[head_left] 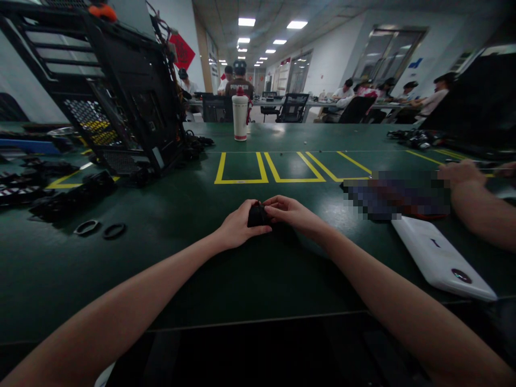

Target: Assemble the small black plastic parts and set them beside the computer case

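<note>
Near the middle of the green table point(193, 279), a small black object point(257, 216) is held between both hands. Its kind cannot be made out. My left hand point(238, 224) wraps round its left side, thumb along the near edge. From the right, my right hand point(288, 212) pinches it with fingertips and thumb. The fingers partly cover the object. Two dark rings, one with a metallic rim point(86, 228) and one plain black ring point(114, 231), lie flat on the table to the left.
A black computer case point(133, 107) stands at the left among dark cables and parts. Yellow tape outlines point(242, 181) mark the table, with a white cup point(241, 118) behind. At right are a white device point(441, 255), a blurred-out item and another person's hand point(463, 174).
</note>
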`<state>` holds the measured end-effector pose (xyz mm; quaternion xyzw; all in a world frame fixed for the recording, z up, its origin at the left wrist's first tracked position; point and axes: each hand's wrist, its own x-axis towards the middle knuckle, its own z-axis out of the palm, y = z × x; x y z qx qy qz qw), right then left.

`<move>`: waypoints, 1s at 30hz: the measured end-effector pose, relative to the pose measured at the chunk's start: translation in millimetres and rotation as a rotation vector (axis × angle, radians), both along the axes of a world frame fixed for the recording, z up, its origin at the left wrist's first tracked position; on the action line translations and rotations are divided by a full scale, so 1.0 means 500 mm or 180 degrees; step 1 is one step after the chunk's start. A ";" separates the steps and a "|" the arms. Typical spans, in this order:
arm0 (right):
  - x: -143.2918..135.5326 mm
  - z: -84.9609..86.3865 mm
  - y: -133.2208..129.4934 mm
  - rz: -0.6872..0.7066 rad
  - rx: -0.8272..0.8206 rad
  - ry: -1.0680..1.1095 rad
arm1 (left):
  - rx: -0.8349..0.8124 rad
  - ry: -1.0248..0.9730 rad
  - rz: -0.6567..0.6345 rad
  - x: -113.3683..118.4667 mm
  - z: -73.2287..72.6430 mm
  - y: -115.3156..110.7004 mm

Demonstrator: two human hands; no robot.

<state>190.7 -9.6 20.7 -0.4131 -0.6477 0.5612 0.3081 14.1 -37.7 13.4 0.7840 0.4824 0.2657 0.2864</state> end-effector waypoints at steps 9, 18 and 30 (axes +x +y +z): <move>0.009 0.009 -0.005 0.0346 0.0161 -0.0031 | -0.0072 -0.0004 -0.0071 0.001 0.005 -0.002; 0.000 0.003 -0.001 0.0075 0.0088 -0.0016 | -0.0080 -0.0015 -0.0045 0.000 0.001 0.001; 0.013 0.017 -0.003 0.0375 0.0165 -0.0044 | -0.0044 0.0047 -0.0089 0.000 0.002 0.001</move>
